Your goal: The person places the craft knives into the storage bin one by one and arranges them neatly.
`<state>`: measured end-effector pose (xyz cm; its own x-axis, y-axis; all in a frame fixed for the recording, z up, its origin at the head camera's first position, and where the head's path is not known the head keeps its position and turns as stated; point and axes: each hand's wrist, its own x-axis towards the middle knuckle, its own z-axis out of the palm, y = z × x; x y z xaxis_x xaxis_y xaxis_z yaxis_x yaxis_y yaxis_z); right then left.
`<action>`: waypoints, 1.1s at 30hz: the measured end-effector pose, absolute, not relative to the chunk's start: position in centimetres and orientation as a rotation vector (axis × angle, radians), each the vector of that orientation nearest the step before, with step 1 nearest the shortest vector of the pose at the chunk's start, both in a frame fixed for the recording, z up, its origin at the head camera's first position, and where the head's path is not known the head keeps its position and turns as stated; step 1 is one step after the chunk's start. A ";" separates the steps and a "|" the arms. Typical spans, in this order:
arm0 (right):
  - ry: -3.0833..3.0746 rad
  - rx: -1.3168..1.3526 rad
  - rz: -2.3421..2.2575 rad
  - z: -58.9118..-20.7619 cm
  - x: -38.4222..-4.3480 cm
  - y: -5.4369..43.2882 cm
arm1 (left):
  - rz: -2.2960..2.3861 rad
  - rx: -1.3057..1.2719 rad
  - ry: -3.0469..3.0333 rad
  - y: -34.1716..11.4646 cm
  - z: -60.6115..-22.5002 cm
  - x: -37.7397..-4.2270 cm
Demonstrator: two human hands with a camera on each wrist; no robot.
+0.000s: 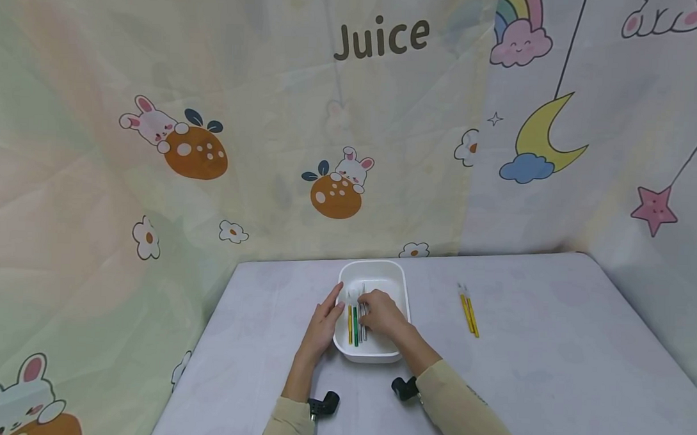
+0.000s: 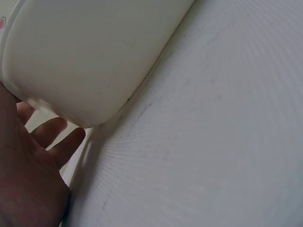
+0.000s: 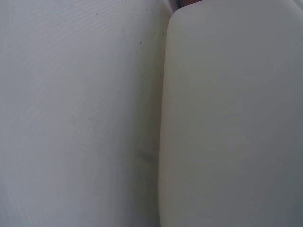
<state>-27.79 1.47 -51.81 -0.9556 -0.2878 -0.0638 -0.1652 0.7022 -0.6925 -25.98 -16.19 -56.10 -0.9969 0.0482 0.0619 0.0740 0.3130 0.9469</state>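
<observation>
A white tray [image 1: 403, 290] with rounded corners holds several slim pen-like sticks with clear ends, lying side by side. Among them are a yellow stick [image 1: 350, 326], a green stick [image 1: 355, 330] and silver ones [image 1: 363, 333]. My right hand [image 1: 382, 313] reaches into the tray from the right, its curled fingers pinching at the silver sticks. On the left side, my left hand [image 1: 321, 325] holds the tray's rim, thumb at the edge. The left wrist view shows the fingers [image 2: 68, 146] along the tray's outer wall; the right wrist view shows only wall and table.
Two yellow sticks [image 1: 469, 314] with clear ends lie together on the white-covered table [image 1: 527, 377], right of the tray. A printed curtain [image 1: 283, 113] hangs behind the table's far edge and along both sides. Each wrist wears a small black camera [image 1: 324, 405].
</observation>
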 end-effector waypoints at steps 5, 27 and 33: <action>2.737 -0.360 -1.082 -51.9 -27.9 1.4 | -1.827 -0.108 -2.530 -16.1 -56.0 -26.0; 2.759 -0.329 -1.103 -52.1 -28.1 1.5 | -1.852 -0.092 -2.522 -16.1 -55.9 -25.7; 2.842 -0.372 -1.214 -51.5 -27.6 1.7 | -1.855 -0.097 -2.517 -16.1 -56.0 -25.8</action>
<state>-27.64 1.72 -51.51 -0.9710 -0.2298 0.0667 -0.2071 0.6673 -0.7155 -25.76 -16.07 -56.04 -0.9980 0.0417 0.0474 0.0576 0.2951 0.9537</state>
